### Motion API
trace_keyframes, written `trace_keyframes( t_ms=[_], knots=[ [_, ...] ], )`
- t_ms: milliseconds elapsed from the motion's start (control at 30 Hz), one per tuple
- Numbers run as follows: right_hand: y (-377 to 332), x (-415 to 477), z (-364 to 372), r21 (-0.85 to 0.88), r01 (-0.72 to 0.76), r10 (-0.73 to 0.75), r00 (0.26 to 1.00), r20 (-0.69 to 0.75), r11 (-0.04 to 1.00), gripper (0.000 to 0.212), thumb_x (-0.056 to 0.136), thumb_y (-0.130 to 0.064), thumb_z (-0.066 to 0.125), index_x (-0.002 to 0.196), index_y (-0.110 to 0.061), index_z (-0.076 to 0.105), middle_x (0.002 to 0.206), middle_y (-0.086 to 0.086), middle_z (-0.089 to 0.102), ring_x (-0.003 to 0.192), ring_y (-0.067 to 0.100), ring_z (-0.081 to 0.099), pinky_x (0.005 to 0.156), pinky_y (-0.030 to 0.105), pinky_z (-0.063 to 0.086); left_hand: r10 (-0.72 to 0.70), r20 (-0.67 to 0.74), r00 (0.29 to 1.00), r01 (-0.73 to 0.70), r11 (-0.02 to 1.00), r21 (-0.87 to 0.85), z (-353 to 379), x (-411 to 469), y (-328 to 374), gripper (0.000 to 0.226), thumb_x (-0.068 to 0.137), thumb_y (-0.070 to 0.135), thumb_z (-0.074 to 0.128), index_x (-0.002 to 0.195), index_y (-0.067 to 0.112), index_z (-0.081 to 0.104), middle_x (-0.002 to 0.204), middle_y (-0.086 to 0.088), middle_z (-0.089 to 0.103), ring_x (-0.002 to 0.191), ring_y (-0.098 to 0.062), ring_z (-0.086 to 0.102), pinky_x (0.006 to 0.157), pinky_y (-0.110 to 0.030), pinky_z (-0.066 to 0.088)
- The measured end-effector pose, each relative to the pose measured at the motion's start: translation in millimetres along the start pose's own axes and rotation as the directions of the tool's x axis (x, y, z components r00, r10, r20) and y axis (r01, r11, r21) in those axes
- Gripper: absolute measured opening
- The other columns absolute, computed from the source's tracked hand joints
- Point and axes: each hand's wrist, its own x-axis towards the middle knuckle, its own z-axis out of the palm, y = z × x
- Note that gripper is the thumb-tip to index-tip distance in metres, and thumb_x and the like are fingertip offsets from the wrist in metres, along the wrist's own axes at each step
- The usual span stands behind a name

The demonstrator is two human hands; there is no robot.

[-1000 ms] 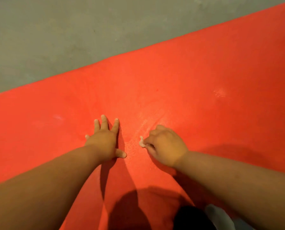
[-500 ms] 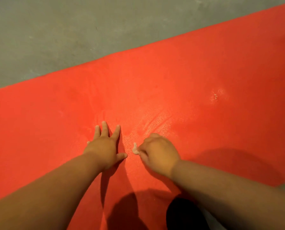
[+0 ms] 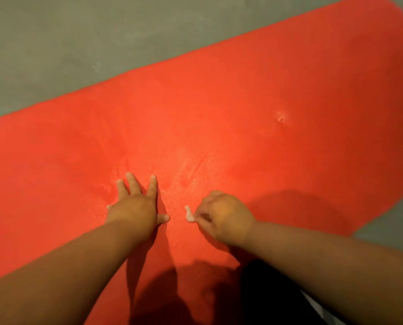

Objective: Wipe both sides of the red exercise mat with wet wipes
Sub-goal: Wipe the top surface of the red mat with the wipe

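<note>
Left hand (image 3: 136, 207) flat, fingers spread, on red mat (image 3: 242, 113); right hand (image 3: 226, 215) curled, pinching wet wipe (image 3: 189, 214) (small wad).

One head-worn view, aimed forward and down.
The red mat (image 3: 242, 102) is seen from close above, with grey floor (image 3: 55, 43) beyond its far edge.

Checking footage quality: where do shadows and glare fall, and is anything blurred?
Head view: dark shadows cover the near part of the red exercise mat; wet glints between left hand and right hand gripping a crumpled white wipe; soft overall.
</note>
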Motion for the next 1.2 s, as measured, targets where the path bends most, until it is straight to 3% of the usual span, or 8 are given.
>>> trace_keyframes(
  t_ms=[100, 233, 500, 733, 900, 967, 1133, 1200],
  knots=[
    [38.8, 6.3, -28.7, 0.018, -0.253, 0.253, 0.958, -0.138, 0.967, 0.042, 0.086, -0.055, 0.049, 0.086, -0.021, 0.073, 0.082, -0.001, 0.069, 0.087, 0.022, 0.059, 0.07, 0.031, 0.045, 0.01, -0.013, 1.0, -0.01, 1.0, 0.014, -0.3, 1.3, -0.8, 0.098, 0.089, 0.063, 0.048, 0.149, 0.026, -0.02, 0.152, -0.026, -0.025, 0.142, -0.047, -0.016, 0.11, -0.059, 0.027],
    [76.8, -2.2, -62.3, 0.025, -0.575, 0.553, 0.772, -0.314, 0.817, 0.026, 0.087, -0.042, 0.062, 0.085, -0.019, 0.073, 0.082, 0.008, 0.07, 0.081, 0.029, 0.063, 0.059, 0.028, 0.034, 0.024, -0.049, 0.999, -0.023, 0.999, 0.031, 1.4, -0.5, -3.9, 0.098, 0.088, 0.065, 0.047, 0.15, 0.026, -0.018, 0.153, -0.027, -0.021, 0.142, -0.048, -0.012, 0.11, -0.059, 0.027],
    [-10.8, -39.8, 3.8, -0.138, -0.253, 0.253, 0.967, -0.02, 0.957, 0.031, 0.09, -0.044, 0.052, 0.091, -0.019, 0.07, 0.091, 0.003, 0.069, 0.088, 0.025, 0.061, 0.068, 0.03, 0.044, 0.084, -0.119, 0.989, -0.081, 0.996, 0.027, 9.2, -9.2, -10.6, 0.086, 0.091, 0.063, 0.042, 0.151, 0.032, -0.011, 0.154, -0.026, -0.017, 0.143, -0.046, -0.01, 0.111, -0.058, 0.026],
    [58.5, -53.5, -38.0, 0.033, -0.713, 0.677, 0.649, -0.346, 0.7, 0.021, 0.092, -0.032, 0.054, 0.09, -0.014, 0.064, 0.095, 0.012, 0.068, 0.093, 0.033, 0.062, 0.068, 0.032, 0.042, 0.156, -0.007, 0.988, -0.154, 0.982, 0.106, 13.3, -19.3, -19.0, 0.118, 0.068, 0.08, 0.056, 0.146, 0.039, -0.022, 0.151, -0.028, -0.023, 0.141, -0.049, -0.014, 0.11, -0.059, 0.027],
    [-23.8, -48.3, 25.4, 0.018, -0.28, 0.28, 0.959, -0.05, 0.96, 0.03, 0.093, -0.039, 0.038, 0.089, -0.022, 0.062, 0.096, 0.003, 0.068, 0.093, 0.028, 0.061, 0.076, 0.029, 0.045, 0.144, 0.029, 0.989, -0.146, 0.984, 0.099, 13.1, -21.4, -16.6, 0.124, 0.068, 0.071, 0.067, 0.144, 0.041, -0.025, 0.149, -0.027, -0.031, 0.14, -0.047, -0.021, 0.109, -0.062, 0.026],
    [-23.3, -49.3, 22.1, -0.032, -0.225, 0.224, 0.974, -0.014, 0.974, 0.03, 0.091, -0.041, 0.039, 0.087, -0.02, 0.061, 0.091, 0.004, 0.066, 0.089, 0.029, 0.06, 0.072, 0.033, 0.046, 0.143, 0.034, 0.989, -0.146, 0.984, 0.102, 12.9, -20.8, -14.0, 0.123, 0.069, 0.07, 0.067, 0.144, 0.04, -0.026, 0.148, -0.028, -0.032, 0.139, -0.048, -0.022, 0.109, -0.063, 0.026],
    [75.7, -51.2, -50.4, 0.054, -0.724, 0.706, 0.649, -0.284, 0.688, 0.021, 0.091, -0.036, 0.056, 0.083, -0.017, 0.062, 0.093, 0.013, 0.068, 0.09, 0.032, 0.062, 0.062, 0.029, 0.035, 0.137, 0.033, 0.99, -0.14, 0.984, 0.112, 13.0, -19.4, -14.2, 0.123, 0.07, 0.07, 0.066, 0.143, 0.039, -0.028, 0.147, -0.028, -0.033, 0.139, -0.048, -0.023, 0.109, -0.063, 0.026],
    [68.0, -46.4, -44.4, 0.01, -0.7, 0.673, 0.682, -0.286, 0.714, 0.025, 0.094, -0.035, 0.051, 0.085, -0.015, 0.063, 0.092, 0.013, 0.068, 0.09, 0.031, 0.063, 0.064, 0.027, 0.035, 0.143, 0.028, 0.989, -0.145, 0.983, 0.109, 13.4, -20.5, -14.3, 0.124, 0.069, 0.071, 0.066, 0.143, 0.04, -0.028, 0.148, -0.028, -0.033, 0.139, -0.048, -0.023, 0.109, -0.063, 0.025]
  ],
)
